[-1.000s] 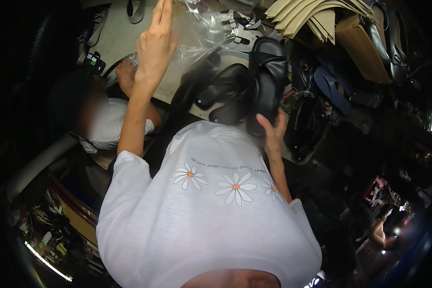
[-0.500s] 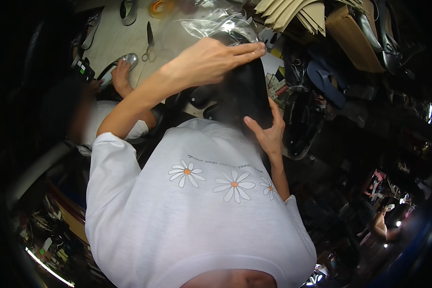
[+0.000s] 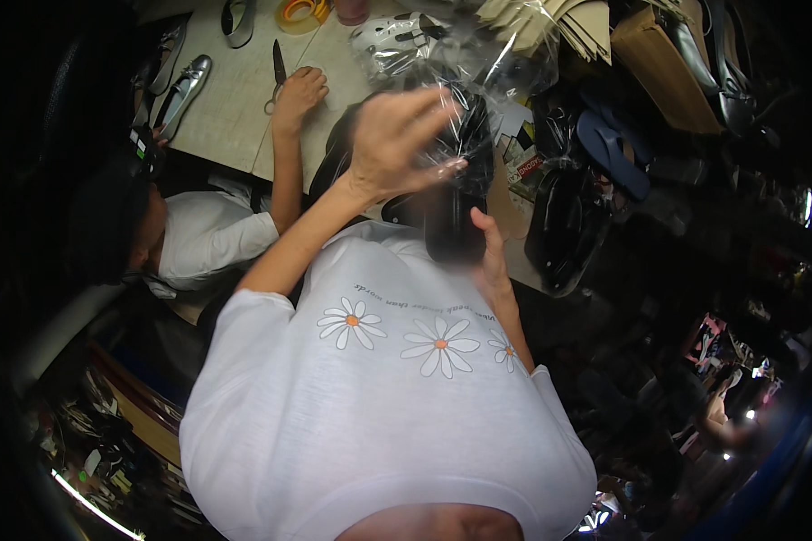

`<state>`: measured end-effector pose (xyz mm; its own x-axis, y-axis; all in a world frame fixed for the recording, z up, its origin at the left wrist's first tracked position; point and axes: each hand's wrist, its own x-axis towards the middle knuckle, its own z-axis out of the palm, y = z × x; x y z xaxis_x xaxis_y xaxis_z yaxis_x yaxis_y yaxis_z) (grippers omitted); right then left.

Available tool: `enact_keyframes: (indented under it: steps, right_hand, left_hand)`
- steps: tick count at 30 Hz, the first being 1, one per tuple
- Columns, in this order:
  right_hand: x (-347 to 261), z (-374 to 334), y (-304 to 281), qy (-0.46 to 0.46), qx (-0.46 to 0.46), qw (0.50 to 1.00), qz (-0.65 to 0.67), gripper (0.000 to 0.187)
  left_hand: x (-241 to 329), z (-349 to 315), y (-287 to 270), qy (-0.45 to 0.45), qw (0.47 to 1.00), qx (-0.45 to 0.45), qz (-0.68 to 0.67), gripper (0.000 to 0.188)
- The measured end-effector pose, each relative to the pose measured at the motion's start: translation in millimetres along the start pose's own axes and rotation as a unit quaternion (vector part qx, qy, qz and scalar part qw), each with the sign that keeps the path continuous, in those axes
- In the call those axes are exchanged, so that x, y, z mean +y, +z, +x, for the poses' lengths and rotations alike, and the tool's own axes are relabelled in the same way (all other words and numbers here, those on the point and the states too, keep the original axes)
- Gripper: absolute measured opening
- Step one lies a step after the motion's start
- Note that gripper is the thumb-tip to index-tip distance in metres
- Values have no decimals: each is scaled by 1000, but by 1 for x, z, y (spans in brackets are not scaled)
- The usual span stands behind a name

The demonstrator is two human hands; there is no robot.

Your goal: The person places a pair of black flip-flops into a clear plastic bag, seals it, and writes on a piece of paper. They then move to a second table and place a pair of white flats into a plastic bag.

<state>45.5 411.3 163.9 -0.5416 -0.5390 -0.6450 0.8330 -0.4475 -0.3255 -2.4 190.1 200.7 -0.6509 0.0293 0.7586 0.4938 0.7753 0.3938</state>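
A long black item (image 3: 456, 230) with a rounded near end lies in front of my chest; its kind is unclear. My right hand (image 3: 491, 248) is at its right side near that end, thumb along it, other fingers hidden. My left hand (image 3: 404, 135) is over its far part, fingers stretched apart and blurred by motion. Beneath and beyond those fingers a clear plastic bag (image 3: 512, 56) covers the item's far part and spreads toward the back. Whether the left fingertips touch the plastic I cannot tell.
A co-worker's hand (image 3: 301, 88) rests beside scissors (image 3: 279, 72) on the pale table (image 3: 230, 117). Silver flat shoes (image 3: 185, 90) and orange tape (image 3: 302, 13) lie farther left. To the right are blue flip-flops (image 3: 613, 149), a cardboard box (image 3: 663, 72) and tan sheets (image 3: 577, 27).
My left hand has drawn back toward me, its fingers spreading. The plastic has shifted right and now lies over the black item. The co-worker's hand has left the silver shoe for the scissors.
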Motion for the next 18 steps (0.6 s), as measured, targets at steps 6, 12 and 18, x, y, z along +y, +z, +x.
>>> enact_keyframes:
  steps: [6,12,18]
  right_hand:
    - [1,12,9,62,-143,981,116,47]
    - [-5,24,13,100,-162,916,353,49]
    - [-3,27,5,-182,81,959,-203,37]
  left_hand:
    - [-9,-41,28,-293,948,76,-97,40]
    - [6,-64,4,-88,969,-157,-167,44]
    - [34,-56,-19,-201,957,-113,-173,39]
